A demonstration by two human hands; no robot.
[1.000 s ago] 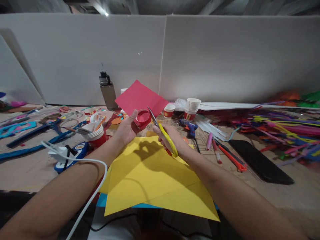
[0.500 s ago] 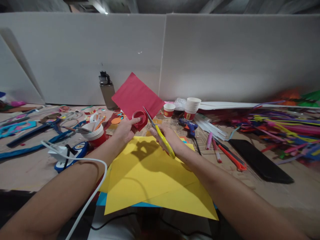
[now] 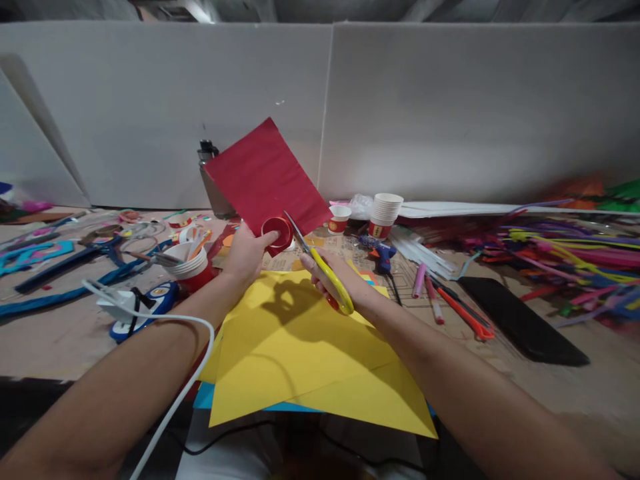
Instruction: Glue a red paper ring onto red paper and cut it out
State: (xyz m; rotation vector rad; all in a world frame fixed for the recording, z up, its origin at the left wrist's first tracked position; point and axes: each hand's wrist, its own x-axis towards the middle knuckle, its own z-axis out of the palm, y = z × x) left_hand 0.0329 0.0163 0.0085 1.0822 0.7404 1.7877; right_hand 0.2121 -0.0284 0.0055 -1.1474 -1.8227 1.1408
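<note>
My left hand (image 3: 246,257) grips a sheet of red paper (image 3: 267,177) at its lower corner. Its thumb presses a round red piece with a pale rim (image 3: 277,232) against that sheet; the exact kind of this piece is unclear. Scissors with yellow handles (image 3: 331,280) are in my right hand (image 3: 340,270), fingers wrapped round the handles. Their blades point up and left across the red paper, just right of the round piece. Both hands are above yellow paper sheets (image 3: 300,353), which carry the hands' shadow.
On the left stand paper cups (image 3: 193,267) holding tools, beside a blue power strip (image 3: 150,313) with a white cable. Behind are a bottle (image 3: 215,187) and stacked cups (image 3: 386,212). To the right lie a glue gun (image 3: 384,257), markers, a black phone (image 3: 523,320) and coloured pipe cleaners (image 3: 580,257).
The red paper has turned anticlockwise, its top corner rising, and the round piece has shifted slightly left with my left hand. The scissors stay nearly in place.
</note>
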